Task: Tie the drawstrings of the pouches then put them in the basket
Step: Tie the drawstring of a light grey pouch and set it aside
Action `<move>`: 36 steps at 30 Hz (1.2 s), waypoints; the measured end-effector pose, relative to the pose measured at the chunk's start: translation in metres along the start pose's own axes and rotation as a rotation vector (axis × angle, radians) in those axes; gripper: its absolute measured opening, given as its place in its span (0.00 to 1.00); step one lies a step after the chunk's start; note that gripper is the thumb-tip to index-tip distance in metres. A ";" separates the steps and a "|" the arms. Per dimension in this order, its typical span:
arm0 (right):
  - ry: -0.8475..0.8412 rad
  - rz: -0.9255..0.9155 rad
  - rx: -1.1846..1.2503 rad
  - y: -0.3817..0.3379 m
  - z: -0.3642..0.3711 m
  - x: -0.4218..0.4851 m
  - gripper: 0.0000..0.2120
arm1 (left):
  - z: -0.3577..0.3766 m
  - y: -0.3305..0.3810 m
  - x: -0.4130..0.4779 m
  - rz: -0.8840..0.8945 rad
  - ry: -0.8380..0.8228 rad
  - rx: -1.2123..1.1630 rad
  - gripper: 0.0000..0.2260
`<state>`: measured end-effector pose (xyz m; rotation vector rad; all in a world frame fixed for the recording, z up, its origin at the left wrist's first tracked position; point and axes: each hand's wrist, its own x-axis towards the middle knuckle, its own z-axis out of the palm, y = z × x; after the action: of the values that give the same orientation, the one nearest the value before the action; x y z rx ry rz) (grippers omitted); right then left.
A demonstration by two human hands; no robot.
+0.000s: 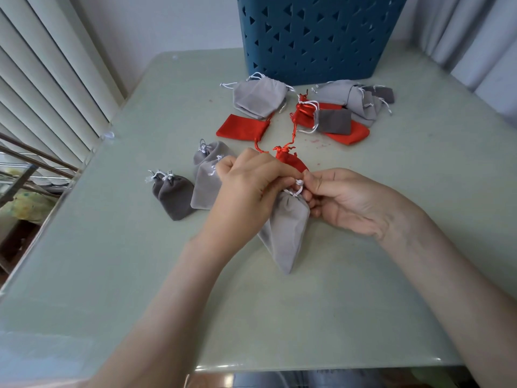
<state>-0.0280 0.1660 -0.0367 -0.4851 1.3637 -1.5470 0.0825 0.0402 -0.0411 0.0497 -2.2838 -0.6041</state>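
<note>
A light grey pouch (288, 228) lies in the middle of the table with its gathered neck between my hands. My left hand (246, 186) and my right hand (344, 200) both pinch its white drawstring (298, 189) at the neck. A small red pouch (289, 161) with its cord knotted sits just behind my fingers. To the left lie tied pouches: two dark grey (173, 196) and two light grey (205, 180). The blue basket (316, 37) stands at the back of the table.
Untied pouches lie in front of the basket: a light grey stack (258, 98), a flat red one (242, 127), a red, dark grey and light grey heap (344, 113). White blinds (50, 79) run along the left; the table edge (307, 366) is near me.
</note>
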 end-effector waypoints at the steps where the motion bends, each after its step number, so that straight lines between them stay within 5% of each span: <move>1: 0.001 -0.011 -0.018 0.000 0.000 0.000 0.09 | 0.000 -0.001 0.000 0.017 0.000 0.023 0.07; 11: 0.040 -0.172 -0.345 0.002 0.004 -0.002 0.04 | 0.002 -0.008 -0.001 0.018 0.007 0.154 0.07; 15: 0.119 -0.222 -0.426 0.003 0.011 -0.001 0.05 | 0.005 -0.008 -0.001 -0.120 0.006 0.080 0.07; 22: 0.383 -0.499 -0.935 0.009 0.014 0.001 0.03 | 0.003 0.003 0.001 -0.408 -0.075 -0.111 0.08; 29: 0.381 -0.431 -0.743 0.007 0.014 0.002 0.07 | 0.009 0.002 -0.001 -0.338 -0.041 0.048 0.05; 36: 0.078 -0.288 -0.207 -0.001 0.015 -0.002 0.12 | 0.009 -0.001 -0.002 -0.183 0.117 0.186 0.04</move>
<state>-0.0159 0.1598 -0.0312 -0.7841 1.5764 -1.6759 0.0779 0.0436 -0.0485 0.3782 -2.2295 -0.4658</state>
